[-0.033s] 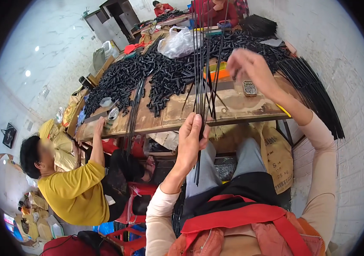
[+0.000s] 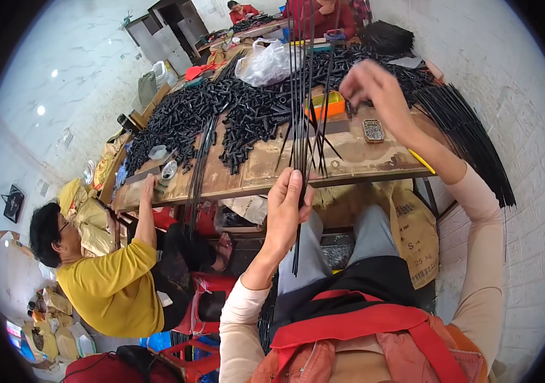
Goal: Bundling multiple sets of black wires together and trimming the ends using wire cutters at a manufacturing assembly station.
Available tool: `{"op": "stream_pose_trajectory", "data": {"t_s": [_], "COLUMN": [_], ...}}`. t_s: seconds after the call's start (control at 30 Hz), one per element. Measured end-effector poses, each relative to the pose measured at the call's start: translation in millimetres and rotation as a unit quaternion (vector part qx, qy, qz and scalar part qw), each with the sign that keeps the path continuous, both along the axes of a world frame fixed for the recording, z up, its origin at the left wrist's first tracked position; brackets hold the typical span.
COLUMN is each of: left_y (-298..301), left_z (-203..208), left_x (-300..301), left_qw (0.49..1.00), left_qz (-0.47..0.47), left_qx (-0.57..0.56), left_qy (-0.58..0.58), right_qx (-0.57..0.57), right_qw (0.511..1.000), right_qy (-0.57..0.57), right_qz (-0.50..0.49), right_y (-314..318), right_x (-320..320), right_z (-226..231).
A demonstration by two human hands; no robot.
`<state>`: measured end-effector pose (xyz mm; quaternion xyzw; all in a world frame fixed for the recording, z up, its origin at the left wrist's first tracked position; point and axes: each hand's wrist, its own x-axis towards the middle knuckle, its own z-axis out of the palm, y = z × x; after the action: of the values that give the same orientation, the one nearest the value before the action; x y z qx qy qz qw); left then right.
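My left hand (image 2: 287,201) is closed round a bundle of thin black rods (image 2: 299,137), held upright in front of the table edge. Their tops run out of view, and a few lower rods splay outward above the tabletop. To the right my right hand (image 2: 374,92) is raised over the table, apart from the rods. Its fingers are bent and smeared by motion, so whether they hold anything does not show. Below it sits a small tray of tiny metallic pieces (image 2: 373,131). An orange box (image 2: 325,104) with a yellowish inside stands just left of that hand.
Short black tubes (image 2: 240,115) lie heaped across the wooden table (image 2: 349,159), with a clear plastic bag (image 2: 266,64) among them. More black rods (image 2: 470,134) lean at the right by the wall. A co-worker in a yellow top (image 2: 113,281) sits at the left; others sit beyond.
My right hand has shifted slightly upward, uncovering more of the orange box. The splayed rods have moved a little, while my left hand keeps its hold in the same place.
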<state>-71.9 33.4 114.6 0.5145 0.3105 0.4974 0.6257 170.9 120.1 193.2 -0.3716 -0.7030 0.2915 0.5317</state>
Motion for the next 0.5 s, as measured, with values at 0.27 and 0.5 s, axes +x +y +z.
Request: {"op": "stream_pose_trajectory", "data": {"t_s": [0.27,0.5], "left_y": [-14.9,-16.4], "left_z": [-24.7,21.5], "left_x": [15.1,3.2], "left_qw": [0.996,0.985], "left_qz": [-0.067,-0.132], "left_qx": [0.029,-0.094], "left_qy": [0.044,-0.057], "right_qx": [-0.099,-0.088], "right_qw": [0.928,0.99], "right_qy": [0.262,0.009], "right_qz": [0.247,0.106], "right_y": [19.1,-64.1], "right_x": [-40.6,9.3], "right_z": [14.2,-42.6]}}
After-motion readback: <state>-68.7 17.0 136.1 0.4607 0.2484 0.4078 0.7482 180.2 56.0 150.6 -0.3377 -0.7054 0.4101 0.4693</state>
